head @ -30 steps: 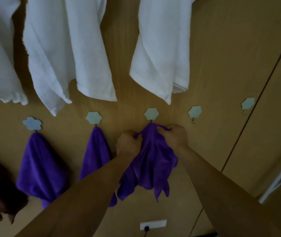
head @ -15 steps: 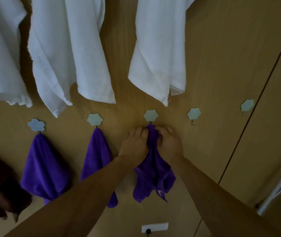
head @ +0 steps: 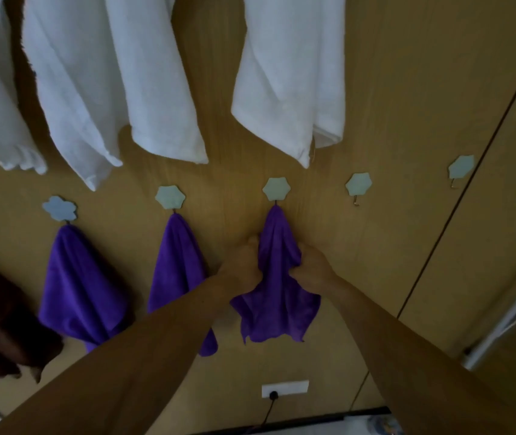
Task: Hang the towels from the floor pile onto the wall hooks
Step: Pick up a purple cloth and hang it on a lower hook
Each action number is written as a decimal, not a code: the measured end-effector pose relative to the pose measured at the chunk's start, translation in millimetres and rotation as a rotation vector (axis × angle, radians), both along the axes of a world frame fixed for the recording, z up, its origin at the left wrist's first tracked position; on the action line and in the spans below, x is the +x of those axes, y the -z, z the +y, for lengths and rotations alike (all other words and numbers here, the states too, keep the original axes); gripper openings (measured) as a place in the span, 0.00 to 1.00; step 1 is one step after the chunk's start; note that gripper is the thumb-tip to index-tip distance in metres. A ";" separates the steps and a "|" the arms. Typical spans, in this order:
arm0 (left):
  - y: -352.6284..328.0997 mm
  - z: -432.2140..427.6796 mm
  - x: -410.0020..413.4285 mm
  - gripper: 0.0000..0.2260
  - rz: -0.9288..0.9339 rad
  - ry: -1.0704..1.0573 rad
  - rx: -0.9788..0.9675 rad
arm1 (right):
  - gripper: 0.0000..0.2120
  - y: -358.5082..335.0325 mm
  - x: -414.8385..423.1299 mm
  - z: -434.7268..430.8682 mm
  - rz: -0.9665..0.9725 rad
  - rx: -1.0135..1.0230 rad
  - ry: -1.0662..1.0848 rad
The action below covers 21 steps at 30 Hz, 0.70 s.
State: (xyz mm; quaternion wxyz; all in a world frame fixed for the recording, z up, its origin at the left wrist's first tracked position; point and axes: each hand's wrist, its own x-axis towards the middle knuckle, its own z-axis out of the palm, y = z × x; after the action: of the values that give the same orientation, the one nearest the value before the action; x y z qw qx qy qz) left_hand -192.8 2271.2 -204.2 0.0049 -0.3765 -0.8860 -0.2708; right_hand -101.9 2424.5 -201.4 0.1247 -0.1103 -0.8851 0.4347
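1. Towel placement came first: the purple towel hung from the third hook of the lower row. Its top was bunched on the hook and its bottom corners lay loose against the wall.
2. My left hand gripped the towel's left edge about midway down, with the fingers curled into the cloth. My right hand pinched a fold on the right edge at much the same height.
3. To finish this step well, I judged both sides should be drawn down and outward evenly and gently. That way the cloth would spread without slipping off the hook or pulling the hook from the wall. Both hands should then let go together.
4. Half a second before, both hands had been pressed around the towel just under the hook. They had since slid down to its middle, and the cloth below them had fanned out wider.
5. Two more purple towels hung on the hooks to the left, and two bare hooks waited to the right. The floor pile was out of view, so I could not tell how many towels remained.
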 end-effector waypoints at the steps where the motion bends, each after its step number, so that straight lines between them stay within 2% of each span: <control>1: 6.4 -9.8 -0.7 0.22 -0.031 0.022 -0.035 | 0.11 1.0 2.4 4.5 -0.006 0.016 0.015; 3: 19.9 -30.9 0.5 0.17 -0.098 0.008 -0.115 | 0.17 4.6 7.3 14.7 -0.005 0.063 0.045; 5: 31.7 -44.4 1.7 0.14 -0.107 -0.017 -0.082 | 0.19 15.0 13.1 25.5 -0.036 0.166 0.053; 7: 39.6 -48.8 2.1 0.13 -0.105 -0.060 -0.070 | 0.22 35.0 20.8 34.8 -0.190 0.189 0.035; 9: 44.3 -47.7 0.5 0.16 -0.157 -0.157 -0.113 | 0.20 52.5 28.2 41.4 -0.368 0.220 0.074; 11: 44.5 -44.5 -2.1 0.18 -0.195 -0.244 -0.040 | 0.22 56.9 29.9 43.8 -0.420 0.245 0.171; 13: 38.5 -36.9 0.6 0.21 -0.196 -0.287 0.097 | 0.30 49.6 26.1 40.2 -0.292 0.187 0.233; 16: 27.2 -24.0 11.8 0.22 -0.105 -0.322 0.353 | 0.38 36.0 25.6 24.3 0.055 0.141 0.238; 18: 15.1 -14.3 20.7 0.20 -0.046 -0.284 0.508 | 0.37 25.3 24.0 15.1 0.243 0.144 0.222; 21: -3.3 1.9 31.4 0.24 -0.057 -0.079 0.593 | 0.31 5.1 10.9 -1.0 0.297 0.050 0.099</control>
State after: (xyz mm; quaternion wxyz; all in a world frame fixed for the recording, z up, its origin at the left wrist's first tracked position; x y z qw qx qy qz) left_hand -161.4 2273.1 -200.8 0.1004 -0.3163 -0.7818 -0.5280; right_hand -90.9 2423.5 -206.6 0.2780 -0.0852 -0.8609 0.4174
